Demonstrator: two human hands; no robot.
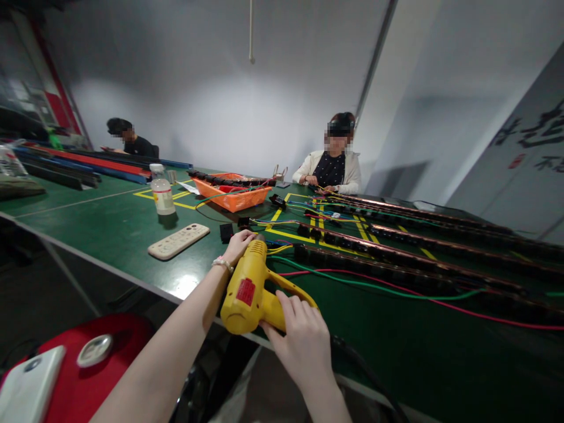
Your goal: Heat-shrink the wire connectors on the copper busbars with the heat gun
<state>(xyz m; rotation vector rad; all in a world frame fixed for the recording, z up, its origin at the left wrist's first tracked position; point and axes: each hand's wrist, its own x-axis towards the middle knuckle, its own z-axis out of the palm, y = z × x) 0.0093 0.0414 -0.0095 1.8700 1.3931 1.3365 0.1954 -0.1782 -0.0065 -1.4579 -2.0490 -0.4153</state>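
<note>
A yellow heat gun [247,291] with a red label is held over the near edge of the green table [106,235], its nozzle pointing away. My right hand [302,332] is wrapped round its handle. Beyond the heat gun's body, my left hand [240,244] is closed near the nozzle, beside a small black connector [226,232]; what its fingers hold is hidden. Coloured wires [282,247] run from near the nozzle to long copper-coloured strips [379,261] lying across the table to the right.
An orange basket [235,201] holding dark strips stands further back. Left of it are a bottle [162,191] and a beige phone [178,241]. One person [332,167] sits across the table, another [136,144] at far left. A red stool [118,346] holds a white device [33,385].
</note>
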